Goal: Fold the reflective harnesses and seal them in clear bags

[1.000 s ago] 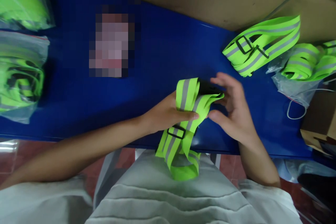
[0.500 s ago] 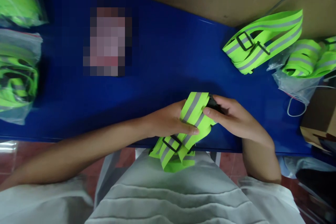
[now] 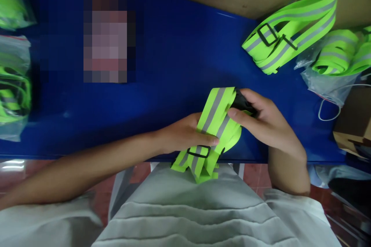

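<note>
Blue table point(image 3: 162, 46), lime-green strap point(image 3: 218, 114) at its near edge
The person's left hand point(image 3: 185, 134) grips the folded strap; the right hand point(image 3: 262, 117) pinches its upper end between thumb and fingers; a black buckle point(image 3: 198, 156) sits just below the left hand.

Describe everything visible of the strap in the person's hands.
The strap is neon yellow-green with a grey lengthwise stripe, and looks like fabric. It is folded in slanting loops, with a black rectangular buckle low down and a dark piece at upper right. The left hand's grip pinches its middle; the right hand's grip holds its upper right. Lower folds show past the near edge of the blue table.
</note>
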### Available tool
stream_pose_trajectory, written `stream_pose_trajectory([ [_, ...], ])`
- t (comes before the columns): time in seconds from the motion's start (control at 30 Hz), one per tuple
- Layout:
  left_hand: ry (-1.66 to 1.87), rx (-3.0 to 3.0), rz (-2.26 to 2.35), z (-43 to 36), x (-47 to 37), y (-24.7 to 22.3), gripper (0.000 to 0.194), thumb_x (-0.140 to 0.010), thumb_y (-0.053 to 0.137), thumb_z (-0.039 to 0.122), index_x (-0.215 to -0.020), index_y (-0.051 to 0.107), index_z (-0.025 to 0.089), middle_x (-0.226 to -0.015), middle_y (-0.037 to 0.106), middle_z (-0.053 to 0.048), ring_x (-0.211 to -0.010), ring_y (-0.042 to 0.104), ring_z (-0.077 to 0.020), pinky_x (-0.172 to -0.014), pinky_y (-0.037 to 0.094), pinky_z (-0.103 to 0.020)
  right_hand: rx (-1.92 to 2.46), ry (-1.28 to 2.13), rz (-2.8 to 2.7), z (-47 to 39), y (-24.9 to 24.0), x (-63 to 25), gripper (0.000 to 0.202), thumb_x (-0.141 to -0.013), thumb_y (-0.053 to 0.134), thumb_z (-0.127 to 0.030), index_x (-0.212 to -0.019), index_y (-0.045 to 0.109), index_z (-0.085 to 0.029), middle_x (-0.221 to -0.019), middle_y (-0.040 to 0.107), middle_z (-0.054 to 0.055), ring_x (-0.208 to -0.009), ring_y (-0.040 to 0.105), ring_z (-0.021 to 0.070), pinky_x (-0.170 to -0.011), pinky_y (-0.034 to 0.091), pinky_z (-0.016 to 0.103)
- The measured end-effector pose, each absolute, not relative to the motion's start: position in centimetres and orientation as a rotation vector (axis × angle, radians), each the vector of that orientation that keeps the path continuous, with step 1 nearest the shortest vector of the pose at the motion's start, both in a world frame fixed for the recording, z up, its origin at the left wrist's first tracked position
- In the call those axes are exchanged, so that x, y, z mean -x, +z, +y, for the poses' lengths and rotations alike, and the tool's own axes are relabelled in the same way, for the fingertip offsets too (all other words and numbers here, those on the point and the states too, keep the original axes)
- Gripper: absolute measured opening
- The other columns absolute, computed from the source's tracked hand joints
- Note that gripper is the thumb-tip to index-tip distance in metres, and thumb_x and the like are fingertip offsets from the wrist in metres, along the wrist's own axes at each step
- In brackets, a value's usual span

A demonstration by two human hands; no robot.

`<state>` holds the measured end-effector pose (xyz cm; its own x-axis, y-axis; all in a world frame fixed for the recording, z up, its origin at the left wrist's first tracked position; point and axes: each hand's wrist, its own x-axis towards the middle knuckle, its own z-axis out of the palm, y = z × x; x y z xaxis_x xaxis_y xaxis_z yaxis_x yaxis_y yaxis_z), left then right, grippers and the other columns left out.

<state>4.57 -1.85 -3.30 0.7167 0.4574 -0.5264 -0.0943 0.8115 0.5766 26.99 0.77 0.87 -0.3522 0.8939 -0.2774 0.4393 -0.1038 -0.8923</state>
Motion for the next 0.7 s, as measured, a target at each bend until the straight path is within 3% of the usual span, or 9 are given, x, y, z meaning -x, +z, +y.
stream_pose_trajectory([
  [0.1, 0.356, -0.505, 0.730, -2.1, -4.8, -3.4, 0.052, -0.074, 0.089, 0.022, -0.123, 0.072, 0.020, -0.103, 0.077, -0.003, -0.092, 0.071, -0.0197, -0.085, 0.056, -0.033, 1.433, 1.458, -1.828, 0.8, 0.8, -27.1, 0.036, -0.087, 0.085, -0.042, -0.115, 0.070, -0.027, -0.096, 0.071, 0.000, -0.082, 0.064, 0.0177, -0.071, 0.054, 0.029],
  [0.3, 0.379, -0.541, 0.691, -2.4, -4.9, -2.9, 0.063, -0.077, 0.089, 0.026, -0.136, 0.065, 0.022, -0.108, 0.077, -0.006, -0.094, 0.072, -0.0216, -0.081, 0.057, -0.032, 1.446, 1.717, -1.535, 0.9, 1.2, -27.6, 0.031, -0.083, 0.087, -0.045, -0.107, 0.075, -0.029, -0.092, 0.072, 0.000, -0.078, 0.066, 0.0189, -0.066, 0.056, 0.031],
  [0.53, 0.254, -0.740, 0.639, -2.2, -4.5, -3.3, 0.036, -0.082, 0.085, 0.039, -0.109, 0.078, 0.017, -0.099, 0.079, -0.007, -0.088, 0.074, -0.0232, -0.075, 0.057, -0.031, 1.459, 1.694, -1.364, 0.8, 1.6, -28.2, 0.030, -0.082, 0.089, -0.034, -0.110, 0.077, -0.032, -0.095, 0.073, -0.002, -0.077, 0.064, 0.0167, -0.064, 0.054, 0.029],
  [0.7, 0.157, -0.868, 0.613, -2.0, -4.3, -3.5, 0.043, -0.083, 0.082, 0.053, -0.104, 0.079, 0.015, -0.109, 0.079, -0.012, -0.098, 0.075, -0.0300, -0.080, 0.061, -0.037, 1.450, 1.656, -1.375, 0.5, 2.1, -28.4, 0.031, -0.081, 0.090, -0.033, -0.108, 0.077, -0.030, -0.091, 0.070, -0.002, -0.076, 0.064, 0.0171, -0.063, 0.051, 0.029],
])
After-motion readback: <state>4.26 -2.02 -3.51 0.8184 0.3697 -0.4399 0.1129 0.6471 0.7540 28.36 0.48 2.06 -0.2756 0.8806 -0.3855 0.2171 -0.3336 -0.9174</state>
